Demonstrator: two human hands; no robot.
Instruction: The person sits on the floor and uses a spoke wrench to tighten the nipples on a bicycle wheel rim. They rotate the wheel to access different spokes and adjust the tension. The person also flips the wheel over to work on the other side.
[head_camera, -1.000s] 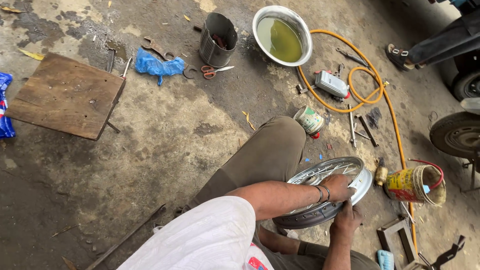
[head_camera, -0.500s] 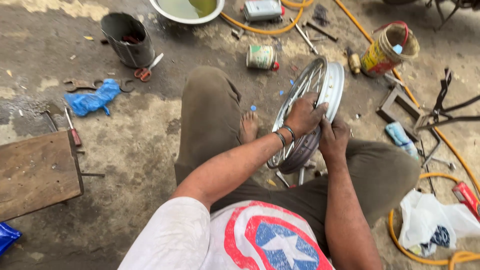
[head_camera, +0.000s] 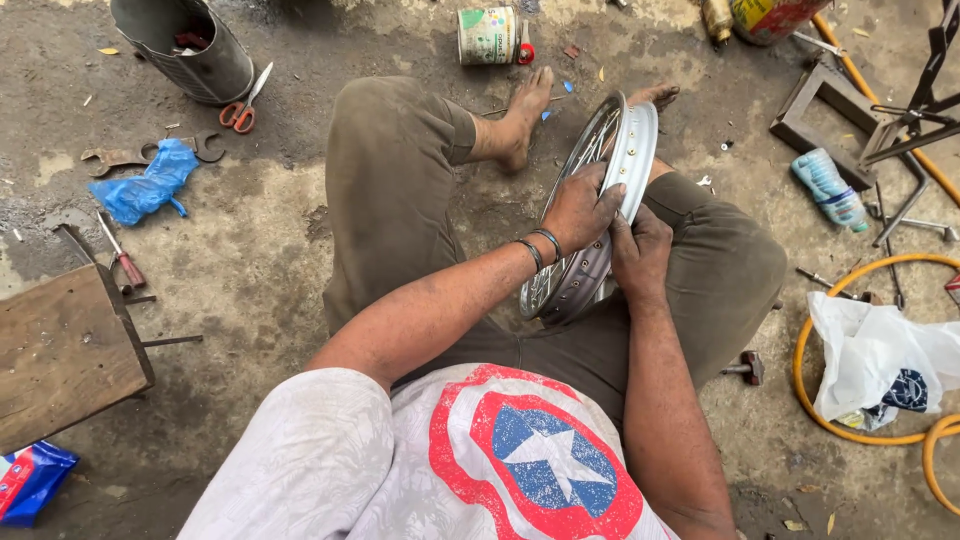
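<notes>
Down on the rough, stained concrete floor (head_camera: 260, 250) the person sits cross-legged, both forearms stretched forward over the lap. Between the knees stands a spoked metal wheel rim (head_camera: 600, 190), upright and tilted a little, its shiny outer band dimpled with small holes and its lower arc hidden behind the hands and legs. The left hand (head_camera: 580, 210) lies spread over the rim's near edge, fingers curled onto the spokes, dark bangles at the wrist. Just beside it, touching the same edge from below, the right hand (head_camera: 640, 255) pinches the rim with bent fingers; whether it holds a small part there cannot be made out. Left of the left hand, well apart, sits a worn wooden stool (head_camera: 65, 350). Right of the right hand lie a yellow hose (head_camera: 810, 400), cut off at the frame edge, and a crumpled white plastic bag (head_camera: 870, 350).
</notes>
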